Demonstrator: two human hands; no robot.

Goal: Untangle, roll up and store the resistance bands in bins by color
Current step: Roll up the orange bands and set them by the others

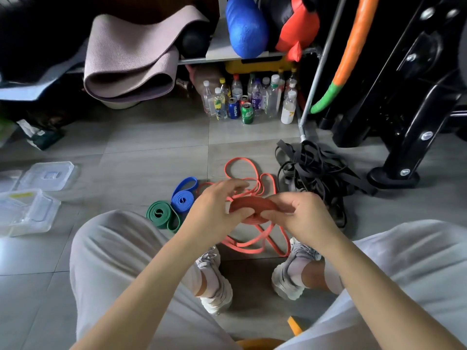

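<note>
Sprawling at right, the tangled heap of black rubber bands [316, 173] lies untouched; clear plastic bins [27, 210] sit well left. The left hand [217, 205] and right hand [300, 215] pinch the half-rolled coral-red flat band [252, 204] so its coil holds tight, near the blue roll [182, 199] and green roll [161, 216].

Grey tiled floor [151, 137]; cluttered metal shelf [227, 55].

Pretty sure this is a home gym corner or a gym's storage nook. There's a folded yoga mat [131, 59] and a blue foam roller [246, 26] on a metal shelf [219, 50], with a chunky black machine frame [404, 109] on the right. Resistance bands [318, 173] are all over the grey tile floor [151, 137], and drink bottles and cans [252, 99] are stashed underneath.
</note>
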